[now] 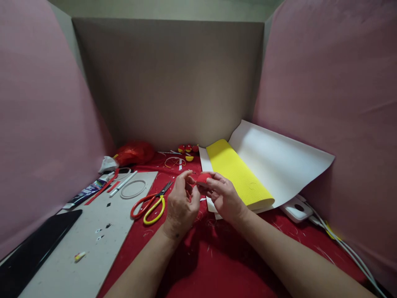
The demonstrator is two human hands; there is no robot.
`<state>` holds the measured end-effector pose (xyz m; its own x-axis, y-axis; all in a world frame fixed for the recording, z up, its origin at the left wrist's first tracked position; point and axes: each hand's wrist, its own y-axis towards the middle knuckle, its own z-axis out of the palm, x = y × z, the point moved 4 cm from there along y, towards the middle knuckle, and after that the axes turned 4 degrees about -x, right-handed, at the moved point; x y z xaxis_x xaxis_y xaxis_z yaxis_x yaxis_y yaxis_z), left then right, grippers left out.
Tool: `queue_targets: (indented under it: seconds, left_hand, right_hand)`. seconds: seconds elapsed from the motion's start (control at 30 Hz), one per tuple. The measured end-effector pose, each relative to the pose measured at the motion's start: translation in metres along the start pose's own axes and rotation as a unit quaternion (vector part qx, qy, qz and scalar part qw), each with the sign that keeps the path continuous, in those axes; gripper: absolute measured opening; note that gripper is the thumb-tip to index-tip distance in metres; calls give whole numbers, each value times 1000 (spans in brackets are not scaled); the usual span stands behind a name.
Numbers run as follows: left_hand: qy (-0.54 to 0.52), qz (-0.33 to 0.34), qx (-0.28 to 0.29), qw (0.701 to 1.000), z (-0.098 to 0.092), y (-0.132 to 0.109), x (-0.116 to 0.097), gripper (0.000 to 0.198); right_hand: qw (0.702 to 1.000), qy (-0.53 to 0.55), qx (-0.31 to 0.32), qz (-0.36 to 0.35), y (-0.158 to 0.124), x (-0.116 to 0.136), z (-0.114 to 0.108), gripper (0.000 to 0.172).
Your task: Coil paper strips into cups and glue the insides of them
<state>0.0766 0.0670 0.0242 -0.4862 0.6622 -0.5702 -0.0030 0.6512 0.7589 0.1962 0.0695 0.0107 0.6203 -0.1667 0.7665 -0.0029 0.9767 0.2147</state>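
Over the red cloth, my right hand (226, 195) pinches a small rounded red piece (204, 178) between thumb and fingers. My left hand (183, 202) is closed against its left side, fingertips bent together; what exactly lies between them is partly hidden. The piece looks like a small cup or dome of coiled paper, though its material is hard to tell. Just left of my left hand lie scissors (153, 203) with one red and one yellow handle, blades slightly apart. Farther back sit small red-and-yellow balls (188, 148) and a yellow half-dome (189, 158).
Yellow corrugated sheet (238, 174) rests on large white paper (276, 161) at right, near a white power strip (297, 209) with cables. A grey board (102, 244) at left bears a pen (123, 183), a ring (132, 189) and a tube (88, 192). A red bag (135, 153) lies behind.
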Motion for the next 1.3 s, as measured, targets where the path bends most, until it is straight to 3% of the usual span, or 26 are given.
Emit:
queue_targets:
  seconds: [0.2, 0.4, 0.53, 0.67, 0.87, 1.0, 1.3]
  left_hand:
    - [-50, -71, -11, 996, -1, 3, 4, 34]
    - [-60, -90, -4, 994, -1, 4, 4, 24]
    - [-79, -96, 5, 992, 0, 4, 2, 22]
    - [-90, -85, 22, 992, 1, 3, -1, 25]
    - [-53, -9, 73, 996, 7, 2, -5, 50]
    - [-25, 24, 83, 996, 10, 1, -4, 55]
    - [-62, -12, 92, 994, 13, -1, 1, 50]
  right_hand:
    - [982, 141, 44, 120, 6, -3, -5, 29]
    - [969, 175, 9, 172, 4, -6, -6, 25]
    - [963, 192, -20, 186, 3, -7, -8, 22]
    - [962, 200, -11, 183, 4, -8, -6, 21]
    - [963, 185, -27, 196, 5, -9, -7, 27]
    - [961, 174, -14, 213, 3, -11, -6, 28]
    - [968, 159, -4, 195, 3, -15, -4, 21]
